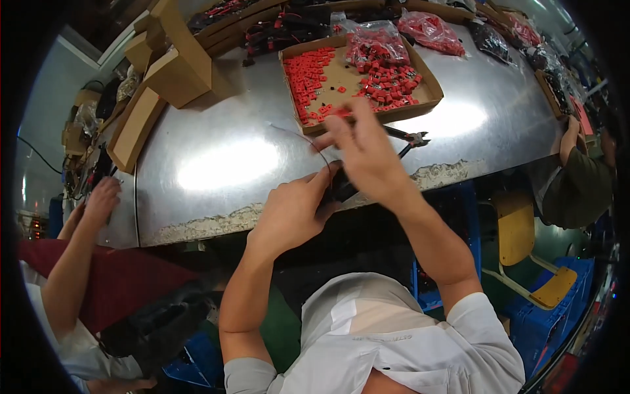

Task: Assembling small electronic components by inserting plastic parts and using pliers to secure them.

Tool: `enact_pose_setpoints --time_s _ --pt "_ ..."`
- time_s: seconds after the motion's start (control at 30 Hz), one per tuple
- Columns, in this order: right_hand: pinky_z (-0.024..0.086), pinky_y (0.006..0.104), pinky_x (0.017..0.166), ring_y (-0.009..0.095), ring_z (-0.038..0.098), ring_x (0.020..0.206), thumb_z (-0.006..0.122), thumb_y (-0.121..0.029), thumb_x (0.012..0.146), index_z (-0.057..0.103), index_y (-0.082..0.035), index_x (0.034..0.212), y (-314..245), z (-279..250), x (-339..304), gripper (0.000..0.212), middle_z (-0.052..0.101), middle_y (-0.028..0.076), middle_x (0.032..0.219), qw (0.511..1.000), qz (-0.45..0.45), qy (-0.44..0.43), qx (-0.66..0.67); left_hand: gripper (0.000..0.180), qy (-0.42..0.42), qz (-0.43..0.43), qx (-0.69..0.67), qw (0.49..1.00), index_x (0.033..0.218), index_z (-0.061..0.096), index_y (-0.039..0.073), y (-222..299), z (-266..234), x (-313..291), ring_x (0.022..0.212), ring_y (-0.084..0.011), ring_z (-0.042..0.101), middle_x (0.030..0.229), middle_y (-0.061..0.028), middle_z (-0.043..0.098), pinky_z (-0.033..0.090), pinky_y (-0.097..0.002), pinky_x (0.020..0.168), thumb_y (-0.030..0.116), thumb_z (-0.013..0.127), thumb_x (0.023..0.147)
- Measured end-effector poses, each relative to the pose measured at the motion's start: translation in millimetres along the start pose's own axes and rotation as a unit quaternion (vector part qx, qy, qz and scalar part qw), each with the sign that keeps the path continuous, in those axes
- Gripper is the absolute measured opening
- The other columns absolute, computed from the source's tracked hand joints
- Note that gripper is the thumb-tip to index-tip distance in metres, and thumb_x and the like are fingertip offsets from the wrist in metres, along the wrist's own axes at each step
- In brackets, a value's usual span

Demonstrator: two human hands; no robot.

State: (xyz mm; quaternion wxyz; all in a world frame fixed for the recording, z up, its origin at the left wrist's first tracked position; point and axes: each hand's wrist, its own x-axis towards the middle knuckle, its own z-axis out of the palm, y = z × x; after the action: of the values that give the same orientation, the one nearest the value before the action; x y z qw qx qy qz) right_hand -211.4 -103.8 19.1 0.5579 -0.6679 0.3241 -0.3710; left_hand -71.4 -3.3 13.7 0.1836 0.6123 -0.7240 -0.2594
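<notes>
If the left hand's [289,213] pinch is loose, the thin wire [321,152] rising from its fingertips could slip or kink should the right hand [367,154] tug it. Just right of the right hand, the pliers [415,138] could be nudged by a wide sweep; beyond both hands, the tray [335,73] could be bumped, scattering red blocks [305,79]. The left hand is curled, seemingly pinching the wire; the right is raised, fingers bent, too blurred to tell its grip.

1. Thin wire [307,138], dark reddish, paler toward its far tip, bowed in a loose curve from the left hand [292,209], up and leftward over the bench [216,121]
2. Dark object [342,190], partly hidden beside the left fingers, near the bench's edge, its shape unclear
</notes>
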Motion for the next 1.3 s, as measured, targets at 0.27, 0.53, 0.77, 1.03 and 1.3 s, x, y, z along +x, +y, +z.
enact_pose_setpoints --time_s 0.27,0.53,0.77,1.03,1.3 --pt "0.035 0.0202 0.051 0.005 0.044 0.056 0.054 -0.010 0.103 0.039 -0.003 0.125 26.6 30.4 -58.1 0.027 0.049 0.003 0.075 0.955 -0.265 0.004 0.134 0.068 0.016 -0.086 -0.472 0.877 0.154 0.036 0.003 -14.2 -9.1 -5.3 0.114 -0.0190 0.061 0.136 -0.0137 0.058 0.049 -0.0337 0.099 0.006 0.064 0.092" --pt "0.043 0.0330 0.052 0.021 0.057 0.054 0.078 -0.004 0.080 0.058 -0.002 0.107 20.8 37.7 -53.1 0.033 0.060 0.008 0.068 0.869 -0.477 -0.129 -0.027 0.056 0.017 -0.131 -0.622 0.771 0.142 0.048 0.001 -27.4 10.5 -3.6 0.111 -0.0147 0.060 0.123 -0.0071 0.063 0.049 -0.0304 0.097 0.008 0.069 0.090" --pt "0.039 0.0316 0.045 0.015 0.041 0.040 0.051 -0.038 0.106 0.043 -0.011 0.117 12.5 29.0 -78.9 0.031 0.044 0.003 0.058 0.825 -0.146 -0.049 0.543 0.065 0.041 -0.065 -0.714 0.696 0.129 0.057 0.002 -23.5 42.2 -5.1 0.096 -0.0143 0.064 0.111 -0.0044 0.066 0.051 -0.0292 0.090 0.023 0.087 0.075" --pt "0.052 0.0365 0.091 0.019 0.064 0.102 0.059 -0.022 0.103 0.045 -0.006 0.125 45.7 9.9 -65.5 0.031 0.063 0.011 0.111 0.913 -0.112 0.009 0.393 0.098 0.061 0.008 -0.683 0.728 0.144 0.042 0.002 -16.3 36.7 -11.7 0.114 -0.0205 0.061 0.125 -0.0113 0.060 0.046 -0.0337 0.103 0.033 0.093 0.065" --pt "0.054 0.0391 0.094 0.022 0.066 0.109 0.057 -0.012 0.103 0.045 -0.005 0.125 41.9 28.1 -57.2 0.026 0.064 0.012 0.117 0.860 -0.048 0.046 0.507 0.076 0.288 -0.043 -0.579 0.762 0.147 0.045 0.002 -5.7 36.8 -5.2 0.117 -0.0158 0.055 0.129 -0.0077 0.055 0.043 -0.0297 0.102 0.023 0.081 0.083"
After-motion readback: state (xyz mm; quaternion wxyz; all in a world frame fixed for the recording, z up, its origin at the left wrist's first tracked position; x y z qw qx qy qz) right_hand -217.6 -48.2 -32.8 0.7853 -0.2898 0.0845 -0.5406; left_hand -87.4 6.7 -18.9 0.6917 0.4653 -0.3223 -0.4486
